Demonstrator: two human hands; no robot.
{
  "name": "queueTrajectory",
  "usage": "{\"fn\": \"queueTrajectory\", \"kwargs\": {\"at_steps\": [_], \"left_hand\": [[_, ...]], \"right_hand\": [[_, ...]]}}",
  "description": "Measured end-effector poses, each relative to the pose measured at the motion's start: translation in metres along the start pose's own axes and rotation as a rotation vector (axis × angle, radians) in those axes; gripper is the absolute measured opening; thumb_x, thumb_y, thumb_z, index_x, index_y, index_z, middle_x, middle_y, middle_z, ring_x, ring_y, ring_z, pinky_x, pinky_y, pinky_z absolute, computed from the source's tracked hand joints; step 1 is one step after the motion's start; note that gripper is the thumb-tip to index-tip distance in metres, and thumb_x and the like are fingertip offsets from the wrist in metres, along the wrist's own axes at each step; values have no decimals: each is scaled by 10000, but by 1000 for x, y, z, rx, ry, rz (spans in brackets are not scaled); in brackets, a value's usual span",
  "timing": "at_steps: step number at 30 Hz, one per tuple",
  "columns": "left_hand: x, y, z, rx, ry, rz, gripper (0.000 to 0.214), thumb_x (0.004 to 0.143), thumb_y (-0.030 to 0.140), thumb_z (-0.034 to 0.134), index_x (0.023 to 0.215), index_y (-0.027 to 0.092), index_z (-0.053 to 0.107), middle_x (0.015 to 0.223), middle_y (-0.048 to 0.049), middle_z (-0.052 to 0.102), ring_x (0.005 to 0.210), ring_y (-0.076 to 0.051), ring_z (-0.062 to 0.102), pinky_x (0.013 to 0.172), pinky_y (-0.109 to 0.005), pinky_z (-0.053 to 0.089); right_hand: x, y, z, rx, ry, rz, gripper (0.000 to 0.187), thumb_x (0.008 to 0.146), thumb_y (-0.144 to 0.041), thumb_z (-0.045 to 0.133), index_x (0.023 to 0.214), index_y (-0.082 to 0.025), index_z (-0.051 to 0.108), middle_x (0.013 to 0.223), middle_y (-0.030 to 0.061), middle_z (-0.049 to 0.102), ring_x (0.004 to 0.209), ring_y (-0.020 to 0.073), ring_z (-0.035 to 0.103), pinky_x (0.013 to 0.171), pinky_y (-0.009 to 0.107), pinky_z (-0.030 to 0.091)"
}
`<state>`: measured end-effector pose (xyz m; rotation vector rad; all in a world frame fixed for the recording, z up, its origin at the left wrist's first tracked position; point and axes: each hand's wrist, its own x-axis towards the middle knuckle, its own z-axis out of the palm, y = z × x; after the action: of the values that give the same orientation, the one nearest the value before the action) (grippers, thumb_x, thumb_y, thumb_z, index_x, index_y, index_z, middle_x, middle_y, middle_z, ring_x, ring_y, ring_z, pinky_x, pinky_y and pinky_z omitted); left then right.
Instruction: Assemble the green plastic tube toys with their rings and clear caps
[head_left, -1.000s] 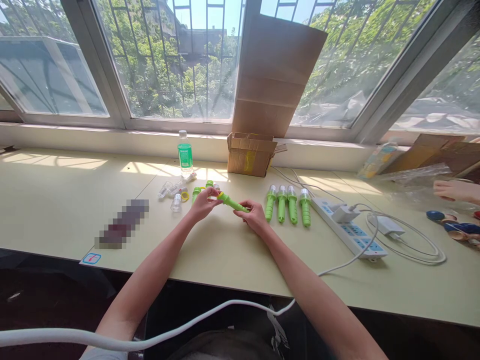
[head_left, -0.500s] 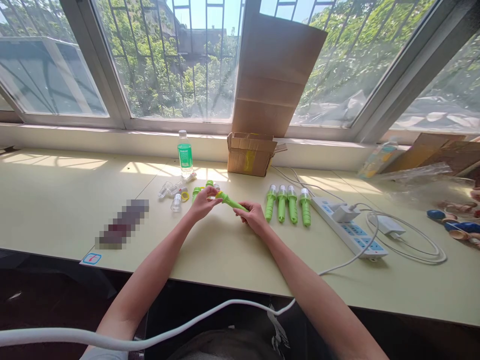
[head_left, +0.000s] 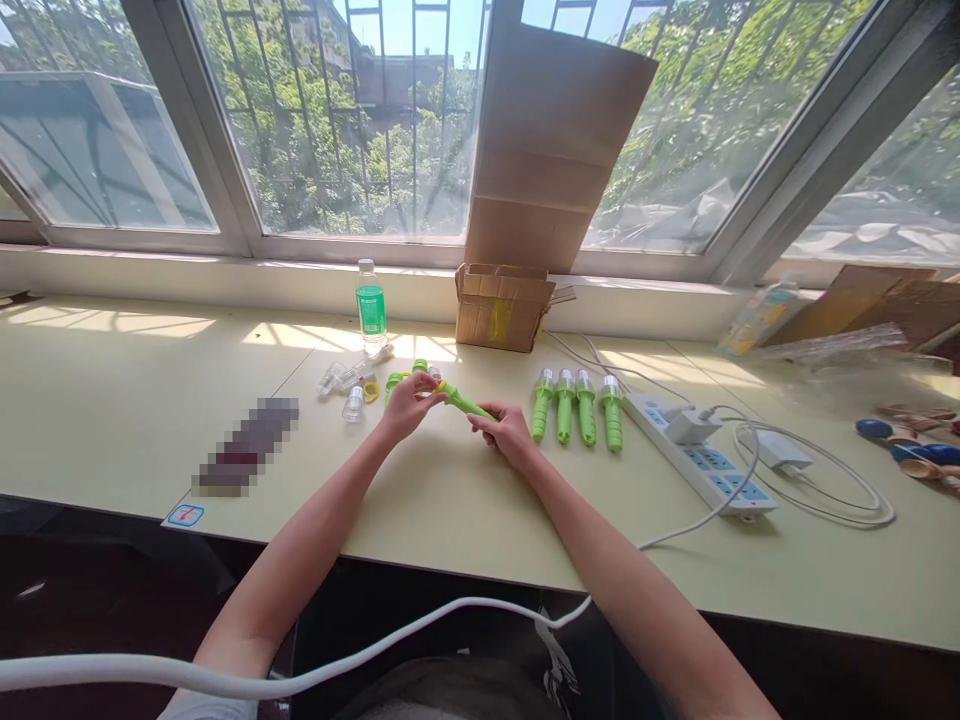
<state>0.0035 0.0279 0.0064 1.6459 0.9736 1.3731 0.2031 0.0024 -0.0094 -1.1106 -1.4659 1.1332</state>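
Between my two hands lies a green plastic handle (head_left: 468, 404), slanting down to the right. My left hand (head_left: 412, 402) pinches its upper left end, where a yellow ring (head_left: 441, 387) shows by the fingertips. Around the lower right end my right hand (head_left: 508, 434) is closed. Behind my left hand, more green parts (head_left: 420, 366) stand partly hidden. To its left are clear plastic caps (head_left: 353, 404) and a loose yellow ring (head_left: 370, 391). Several green handles with clear caps (head_left: 565, 407) lie in a row right of my right hand.
A water bottle (head_left: 370, 308) and a cardboard box (head_left: 501, 310) stand near the windowsill. On the right are a power strip (head_left: 701, 460) with white cables and some blue and wooden pieces (head_left: 919, 452). A white cable (head_left: 390, 650) crosses in front of me.
Both hands keep their hold on the green handle in nearly the same place. Only a slight shift of the whole view shows.
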Motion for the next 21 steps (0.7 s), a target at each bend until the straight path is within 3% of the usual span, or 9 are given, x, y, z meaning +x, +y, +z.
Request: {"fn": "queueTrajectory", "kwargs": {"at_steps": [7, 13, 21], "left_hand": [[1, 0, -6, 17, -71, -12, 319, 675, 397, 730, 813, 179, 541, 974, -77, 680, 942, -221, 649, 720, -334, 535], [0, 0, -2, 12, -31, 11, 295, 697, 406, 709, 748, 174, 533, 943, -81, 679, 1025, -246, 623, 779, -379, 532], [1, 2, -5, 36, -63, -20, 342, 665, 416, 734, 811, 175, 540, 940, -72, 676, 912, -222, 653, 706, -332, 525]], "right_hand": [[-2, -4, -1, 71, -28, 31, 331, 642, -460, 702, 756, -152, 659, 580, 3, 582, 413, 73, 384, 386, 226, 301], [-1, -5, 0, 39, -16, 61, 365, 646, -500, 682, 751, -153, 644, 584, 17, 583, 410, 80, 375, 377, 233, 281], [-3, -8, -3, 86, -66, 78, 330, 693, -488, 649, 668, -159, 625, 560, 23, 588, 383, 72, 371, 372, 231, 241]]}}
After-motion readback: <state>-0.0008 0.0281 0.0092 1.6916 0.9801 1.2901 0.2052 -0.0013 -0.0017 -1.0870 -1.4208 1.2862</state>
